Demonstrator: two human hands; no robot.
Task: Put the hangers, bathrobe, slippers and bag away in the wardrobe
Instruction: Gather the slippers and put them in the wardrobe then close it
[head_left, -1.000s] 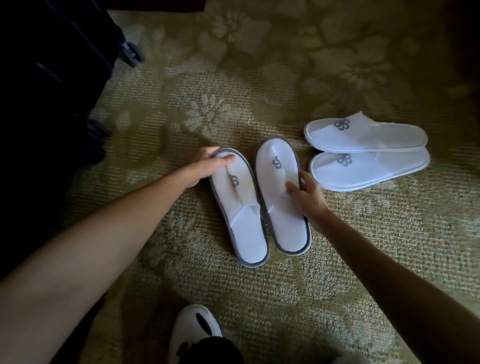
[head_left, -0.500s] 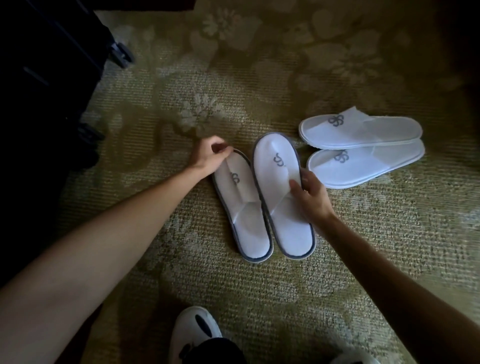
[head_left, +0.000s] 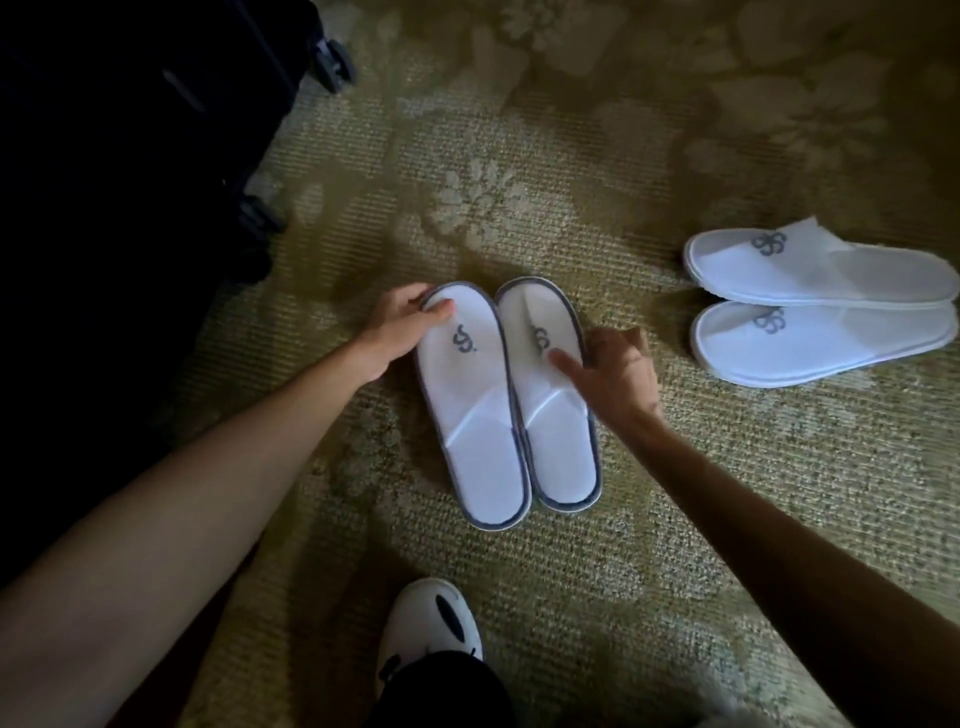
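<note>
Two white slippers with grey trim lie side by side on the carpet, toes away from me. My left hand (head_left: 402, 325) grips the toe of the left slipper (head_left: 470, 410), thumb on top. My right hand (head_left: 618, 371) is at the right edge of the right slipper (head_left: 556, 415), fingers loosely spread, one finger touching its upper; it is motion-blurred. A second pair of plain white slippers (head_left: 821, 306) lies sideways at the right, apart from both hands.
A dark wheeled suitcase (head_left: 130, 156) fills the upper left. The floor is a patterned olive carpet (head_left: 519, 182). My white shoe (head_left: 428, 623) shows at the bottom centre.
The grey-trimmed slippers now lie even and parallel. My left hand has settled round the left slipper's toe. My right hand has loosened from the right slipper's side.
</note>
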